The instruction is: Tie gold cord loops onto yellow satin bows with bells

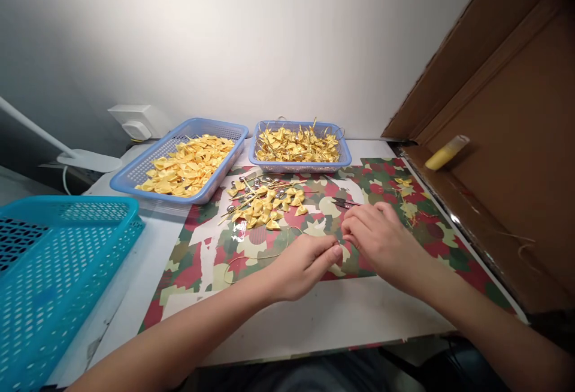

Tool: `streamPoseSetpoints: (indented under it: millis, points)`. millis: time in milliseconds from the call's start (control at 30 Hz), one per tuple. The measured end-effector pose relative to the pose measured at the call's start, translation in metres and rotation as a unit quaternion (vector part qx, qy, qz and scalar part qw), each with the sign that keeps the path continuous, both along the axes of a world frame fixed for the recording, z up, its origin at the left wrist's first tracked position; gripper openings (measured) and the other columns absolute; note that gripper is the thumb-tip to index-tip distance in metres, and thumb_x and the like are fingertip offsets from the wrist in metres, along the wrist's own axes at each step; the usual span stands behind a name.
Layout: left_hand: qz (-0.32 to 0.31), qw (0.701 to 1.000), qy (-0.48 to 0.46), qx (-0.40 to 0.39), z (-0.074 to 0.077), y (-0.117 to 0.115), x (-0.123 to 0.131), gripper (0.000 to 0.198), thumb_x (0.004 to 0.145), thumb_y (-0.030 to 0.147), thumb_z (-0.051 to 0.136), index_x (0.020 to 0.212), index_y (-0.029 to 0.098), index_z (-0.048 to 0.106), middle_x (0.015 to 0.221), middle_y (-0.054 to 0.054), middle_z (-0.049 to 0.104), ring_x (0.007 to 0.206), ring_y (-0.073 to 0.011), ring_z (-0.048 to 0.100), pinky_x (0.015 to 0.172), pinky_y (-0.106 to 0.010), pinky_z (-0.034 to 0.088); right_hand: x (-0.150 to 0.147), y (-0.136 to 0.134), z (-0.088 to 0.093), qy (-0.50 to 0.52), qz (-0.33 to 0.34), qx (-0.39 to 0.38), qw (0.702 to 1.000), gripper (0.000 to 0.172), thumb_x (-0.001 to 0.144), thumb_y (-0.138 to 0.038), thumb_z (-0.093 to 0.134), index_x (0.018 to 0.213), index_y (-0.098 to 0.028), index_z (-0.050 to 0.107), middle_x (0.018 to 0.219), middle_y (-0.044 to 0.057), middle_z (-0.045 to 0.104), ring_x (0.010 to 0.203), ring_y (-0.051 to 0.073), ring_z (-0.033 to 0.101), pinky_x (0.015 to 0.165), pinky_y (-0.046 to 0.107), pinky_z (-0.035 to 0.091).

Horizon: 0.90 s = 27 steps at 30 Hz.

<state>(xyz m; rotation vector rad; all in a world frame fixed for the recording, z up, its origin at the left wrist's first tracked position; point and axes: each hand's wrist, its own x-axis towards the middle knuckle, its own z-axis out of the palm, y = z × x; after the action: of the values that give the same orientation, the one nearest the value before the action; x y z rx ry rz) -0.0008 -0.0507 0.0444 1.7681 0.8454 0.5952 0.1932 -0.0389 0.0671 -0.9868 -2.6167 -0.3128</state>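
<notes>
My left hand (305, 263) and my right hand (381, 233) meet over a red, green and cream patterned mat (202, 254). Both are closed in a pinch, fingertips almost touching. A thin gold cord (251, 257) loops across the mat and runs into my left fingers. What my right fingers pinch is too small to make out. A pile of yellow ribbon bows with gold cords and small metal pieces (265, 200) lies just beyond my hands. Small black snips (345, 202) lie by my right hand.
Two pale blue baskets stand at the back: the left one (139, 173) holds plain yellow bows, the right one (344, 155) bows with gold loops. A turquoise basket (54, 260) sits at the near left. A brown cardboard wall (516, 140) with a yellow tube (445, 152) closes the right side.
</notes>
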Motion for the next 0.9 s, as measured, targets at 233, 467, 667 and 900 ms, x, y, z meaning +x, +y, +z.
streamPoseSetpoints:
  millis: [233,467,667,900]
  points:
    - [0.074,0.987,-0.089,-0.112,-0.005,-0.002,-0.006,0.040,0.095,0.045,0.040,0.065,0.018,0.042,0.060,0.006,0.030,0.055,-0.0090,0.025,0.050,-0.022,0.023,-0.002,-0.005,0.000,0.123,0.000,-0.032,0.992,0.017,0.095,-0.012,0.042,0.082,-0.016,0.052,0.085,0.004,0.060,0.085,0.018,0.054,0.078,0.035,0.034]
    - [0.167,0.967,-0.171,-0.092,-0.013,-0.011,0.001,0.036,0.094,0.041,0.044,0.069,0.016,0.052,0.058,0.005,0.037,0.055,-0.0090,0.034,0.053,-0.021,0.029,-0.024,-0.034,-0.029,0.478,-0.086,-0.379,0.788,0.014,0.092,-0.032,0.057,0.100,-0.023,0.064,0.092,0.004,0.063,0.083,0.017,0.059,0.071,0.029,0.048]
    - [0.158,0.969,-0.182,-0.054,-0.012,-0.043,0.011,0.036,0.095,0.039,0.042,0.069,0.016,0.052,0.064,0.001,0.048,0.062,-0.0107,0.044,0.061,-0.023,0.036,-0.044,-0.054,-0.051,0.633,-0.035,-0.438,0.638,0.018,0.090,-0.037,0.059,0.081,-0.023,0.063,0.078,0.002,0.052,0.067,0.013,0.052,0.061,0.025,0.048]
    - [0.147,0.970,-0.182,-0.068,-0.010,-0.042,0.008,0.038,0.095,0.040,0.042,0.069,0.015,0.054,0.066,0.000,0.052,0.064,-0.0112,0.046,0.062,-0.023,0.037,-0.052,-0.049,-0.035,0.586,-0.026,-0.441,0.679,0.020,0.096,-0.036,0.042,0.082,-0.022,0.046,0.085,0.005,0.048,0.075,0.017,0.051,0.063,0.030,0.047]
